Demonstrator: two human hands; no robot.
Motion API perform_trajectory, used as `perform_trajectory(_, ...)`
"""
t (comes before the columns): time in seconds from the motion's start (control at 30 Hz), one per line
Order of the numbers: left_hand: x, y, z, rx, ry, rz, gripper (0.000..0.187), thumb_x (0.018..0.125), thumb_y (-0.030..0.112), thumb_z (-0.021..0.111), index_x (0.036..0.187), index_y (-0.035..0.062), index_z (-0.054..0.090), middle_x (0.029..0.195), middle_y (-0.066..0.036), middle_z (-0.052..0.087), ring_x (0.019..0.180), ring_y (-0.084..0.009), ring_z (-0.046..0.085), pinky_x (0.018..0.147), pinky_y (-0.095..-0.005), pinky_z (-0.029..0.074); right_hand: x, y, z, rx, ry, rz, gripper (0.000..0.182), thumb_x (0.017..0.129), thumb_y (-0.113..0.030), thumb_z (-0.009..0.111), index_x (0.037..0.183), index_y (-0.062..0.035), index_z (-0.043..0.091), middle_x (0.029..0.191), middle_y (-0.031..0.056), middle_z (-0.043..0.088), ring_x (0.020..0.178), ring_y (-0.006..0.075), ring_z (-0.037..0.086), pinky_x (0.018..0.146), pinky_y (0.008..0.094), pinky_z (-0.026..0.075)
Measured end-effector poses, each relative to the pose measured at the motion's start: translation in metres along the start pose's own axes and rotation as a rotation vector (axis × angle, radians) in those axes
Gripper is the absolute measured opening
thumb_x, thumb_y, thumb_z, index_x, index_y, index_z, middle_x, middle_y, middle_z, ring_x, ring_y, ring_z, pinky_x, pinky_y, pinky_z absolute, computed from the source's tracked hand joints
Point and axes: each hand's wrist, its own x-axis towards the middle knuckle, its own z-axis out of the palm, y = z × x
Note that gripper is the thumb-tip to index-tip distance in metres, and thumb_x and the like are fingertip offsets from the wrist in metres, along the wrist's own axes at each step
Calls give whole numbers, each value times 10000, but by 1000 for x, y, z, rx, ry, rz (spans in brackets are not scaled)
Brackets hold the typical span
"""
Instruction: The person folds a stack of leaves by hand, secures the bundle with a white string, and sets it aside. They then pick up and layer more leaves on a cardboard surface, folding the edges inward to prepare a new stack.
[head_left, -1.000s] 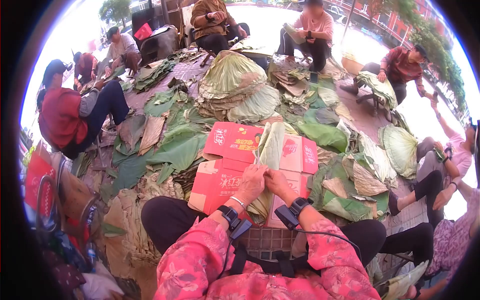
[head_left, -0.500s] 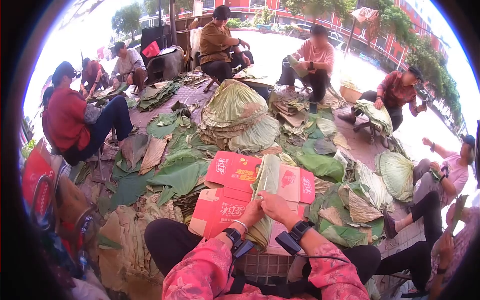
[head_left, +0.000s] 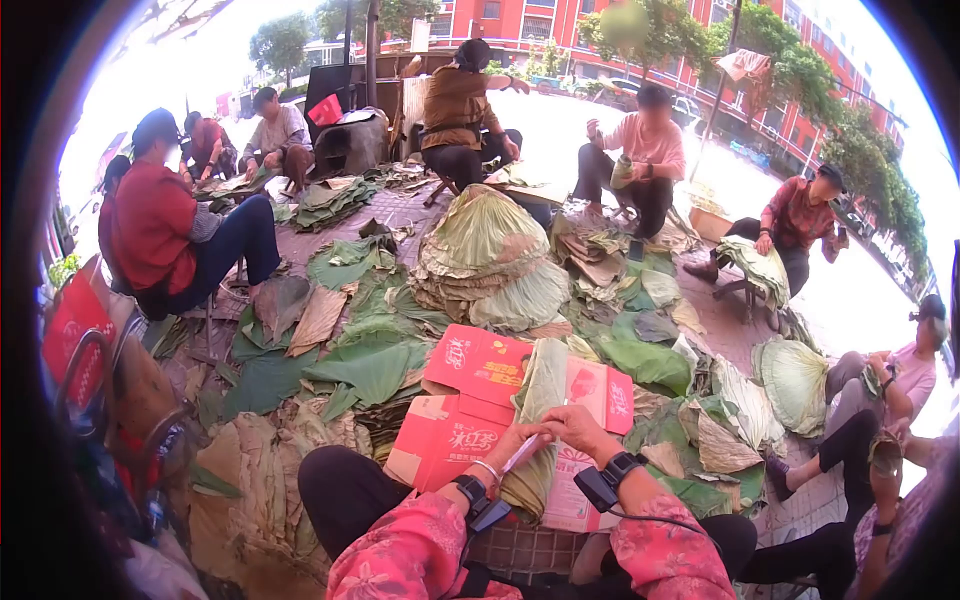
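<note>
A long folded dried leaf [head_left: 541,380] lies over flattened red cardboard [head_left: 478,362] across the lap. My left hand [head_left: 515,443] is closed at the leaf's left edge, with a narrow pale strip [head_left: 525,452] between fingers and palm. Beside it, touching its fingertips, my right hand [head_left: 580,430] rests over the leaf with its fingers bent together; what they grip is hidden. Both wrists wear black devices.
A tall stack of dried leaves [head_left: 483,235] stands ahead, with green leaves [head_left: 370,362] spread around it. Brown leaves [head_left: 270,480] lie at the left. Several people sit around the pile, including one in red [head_left: 150,235] at left. A metal-framed chair [head_left: 85,370] is at far left.
My hands have moved down the leaf; the right hand has turned palm-down, and the pale strip now shows at my left hand. The person in brown has stretched out an arm.
</note>
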Motion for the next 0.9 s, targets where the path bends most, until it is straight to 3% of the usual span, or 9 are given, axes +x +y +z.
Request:
perform_trajectory(0.07, -2, 13, -1, -138, 38, -87, 193, 835, 195, 623, 948, 47, 674, 692, 13, 617, 663, -63, 543, 598, -240, 444, -6, 8, 2, -46, 65, 3, 188, 776, -182, 617, 869, -21, 648, 667, 102, 616, 639, 186, 604, 582, 301, 469)
perform_trajectory(0.17, -1, 16, -8, -130, -9, -196, 222, 832, 177, 622, 1006, 46, 665, 704, 10, 622, 653, -62, 546, 604, -218, 445, -19, 6, 9, 10, 159, 202, 195, 784, -195, 618, 855, -17, 654, 636, 76, 613, 583, 136, 579, 542, 284, 457)
perform_trajectory(0.27, -1, 21, -3, -236, 154, -272, 213, 822, 139, 621, 998, 24, 655, 726, -22, 634, 646, -75, 560, 609, -210, 454, -31, 8, 18, 119, 296, 237, 198, 788, -199, 611, 835, -13, 658, 628, 46, 611, 561, 98, 555, 522, 264, 441)
perform_trajectory(0.37, 2, 15, -6, -321, 81, -247, 199, 821, 116, 605, 984, 13, 650, 741, -46, 642, 637, -95, 574, 608, -217, 470, -43, -12, 19, 107, 289, 247, 201, 788, -192, 602, 834, -5, 659, 628, 30, 609, 569, 81, 545, 530, 255, 437)
perform_trajectory(0.47, 9, -6, -10, -360, -1, -275, 201, 837, 120, 587, 986, -3, 643, 768, -49, 643, 702, -107, 598, 633, -233, 483, -53, -18, 26, 129, 182, 127, 210, 795, -202, 603, 815, -1, 659, 629, 34, 601, 569, 73, 535, 533, 250, 431)
perform_trajectory(0.57, 6, 4, -11, -271, -14, -271, 192, 829, 139, 593, 968, 21, 654, 760, -38, 645, 695, -80, 589, 621, -243, 483, -54, -14, 31, 41, 252, 85, 208, 817, -193, 580, 827, 5, 644, 645, 32, 593, 568, 89, 534, 533, 254, 433)
perform_trajectory(0.67, 2, 27, -6, 202, 30, -173, 172, 811, 132, 588, 937, 42, 663, 747, -60, 656, 664, -127, 613, 602, -277, 486, -42, 0, 28, 50, 488, -21, 200, 847, -180, 547, 887, -1, 628, 688, 27, 595, 569, 83, 527, 524, 238, 431)
perform_trajectory(0.77, -2, 18, 2, 572, 137, 232, 170, 782, 107, 553, 914, 95, 659, 734, -57, 636, 677, -206, 606, 632, -350, 456, -41, -5, 20, 447, 268, 225, 195, 864, -162, 519, 954, -14, 608, 732, 19, 594, 559, 66, 509, 511, 215, 421)
perform_trajectory(0.9, -8, 34, 4, 828, 129, 373, 188, 735, 99, 560, 906, 103, 637, 795, -84, 624, 752, -276, 589, 656, -371, 418, -34, 12, 34, 665, 253, 251, 178, 869, -142, 505, 970, -38, 609, 730, -2, 581, 551, 44, 488, 497, 188, 401)
